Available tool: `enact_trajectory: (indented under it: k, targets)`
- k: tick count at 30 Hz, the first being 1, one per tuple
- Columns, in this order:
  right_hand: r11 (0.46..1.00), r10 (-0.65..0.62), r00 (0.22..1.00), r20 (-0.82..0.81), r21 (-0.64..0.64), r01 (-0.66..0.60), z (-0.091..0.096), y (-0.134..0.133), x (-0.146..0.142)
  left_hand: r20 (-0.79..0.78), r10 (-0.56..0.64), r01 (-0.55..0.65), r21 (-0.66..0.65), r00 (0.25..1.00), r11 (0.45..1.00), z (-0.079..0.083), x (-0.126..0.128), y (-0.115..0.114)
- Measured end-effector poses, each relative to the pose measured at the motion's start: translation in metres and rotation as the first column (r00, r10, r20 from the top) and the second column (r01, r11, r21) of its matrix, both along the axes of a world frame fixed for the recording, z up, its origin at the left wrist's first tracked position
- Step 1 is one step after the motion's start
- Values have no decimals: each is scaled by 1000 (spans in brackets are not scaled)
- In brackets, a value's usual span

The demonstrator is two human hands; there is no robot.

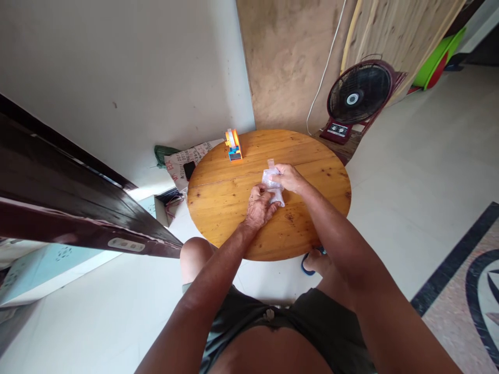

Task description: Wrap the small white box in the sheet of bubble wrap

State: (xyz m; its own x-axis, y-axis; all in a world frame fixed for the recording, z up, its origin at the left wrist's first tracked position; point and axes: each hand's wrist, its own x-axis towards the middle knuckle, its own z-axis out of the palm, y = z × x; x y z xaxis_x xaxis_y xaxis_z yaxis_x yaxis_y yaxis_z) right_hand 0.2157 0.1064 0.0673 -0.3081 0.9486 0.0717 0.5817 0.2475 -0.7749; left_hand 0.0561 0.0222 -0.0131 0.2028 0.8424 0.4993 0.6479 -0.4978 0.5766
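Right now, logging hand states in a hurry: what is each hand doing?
Left hand: closed on the near end of the small clear plastic bag.
Right hand: closed on the bag's far part.

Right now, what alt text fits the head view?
Both hands, left hand and right hand, hold a small clear plastic bag over a round wooden table. An orange and blue tape dispenser stands at its far edge; a dark red floor fan stands beyond.

A round wooden table (234, 208) is seen on a pale tiled floor (409, 171), with an orange tape dispenser (233, 145) set near its far edge. A dark red floor fan (356, 98) is propped against plywood boards (288, 62) behind.
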Motion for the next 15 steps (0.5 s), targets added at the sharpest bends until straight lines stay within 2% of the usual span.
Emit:
enact_trajectory:
  k: [5,8,12,15]
  targets:
    - [997,6,998,58,81,-10,7,-18,5,-11,56,-56,19,998,998,3,2,-5]
    - [993,5,1000,27,121,-8,5,-28,8,-7,58,-57,25,998,998,1,2,-5]
    - [990,-1,999,-54,139,9,-8,-40,11,14,-18,18,7,1000,1000,-2,-1,-5]
    - [975,27,995,-101,222,-4,-22,-48,14,23,-54,55,-2,998,999,-2,-3,-5]
